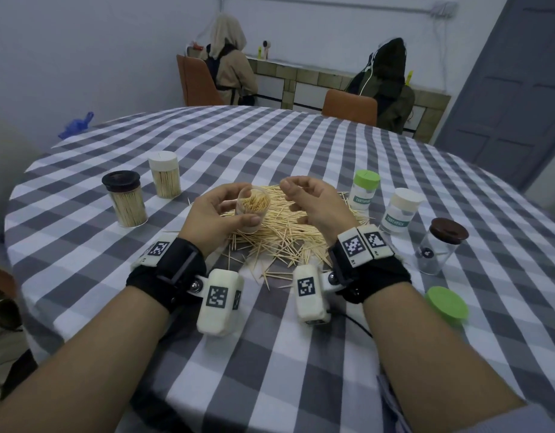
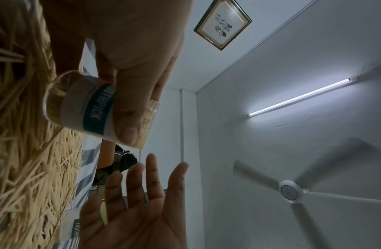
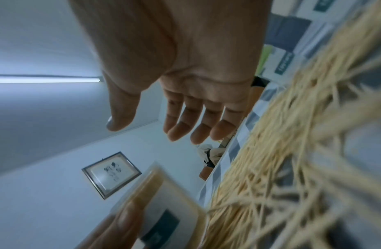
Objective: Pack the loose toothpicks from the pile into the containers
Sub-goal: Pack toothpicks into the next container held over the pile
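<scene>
my left hand [image 1: 212, 218] grips the open container [image 1: 252, 210] at centre frame, thumb across its label, toothpicks standing inside. my right hand [image 1: 313, 204] hovers beside it, fingers loosely spread, holding nothing. the pile [image 1: 282, 235] lies just below on the checked table [image 1: 270, 142]. i judge the sticks light, stiff and sharp-tipped, so i would pinch a small aligned bundle mid-length.

Left: two full jars [image 1: 129, 200] stand far-left of pile [image 1: 282, 235].
Right: three containers [image 1: 398, 210], green lid [image 1: 446, 303] block.
Near: cloth [image 1: 270, 354] bare.
</scene>
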